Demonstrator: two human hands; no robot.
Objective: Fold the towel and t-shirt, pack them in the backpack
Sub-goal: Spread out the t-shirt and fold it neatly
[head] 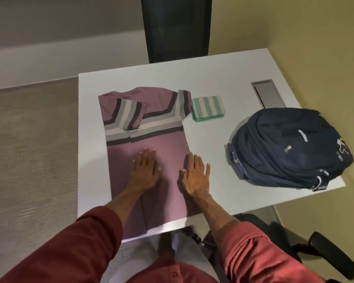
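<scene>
Your left hand (pixel 145 169) lies flat, fingers straight, on the middle of the t-shirt (pixel 168 142), whose long axis runs away from you, collar far, left side folded in. Your right hand (pixel 196 176), also flat, sits on its right edge, nearer the outspread sleeve (pixel 183 103); further right lie the folded towel (pixel 207 108) and the backpack (pixel 290 148)

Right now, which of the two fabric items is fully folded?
The green-striped towel, a small square; the purple t-shirt lies long across the table.
</scene>
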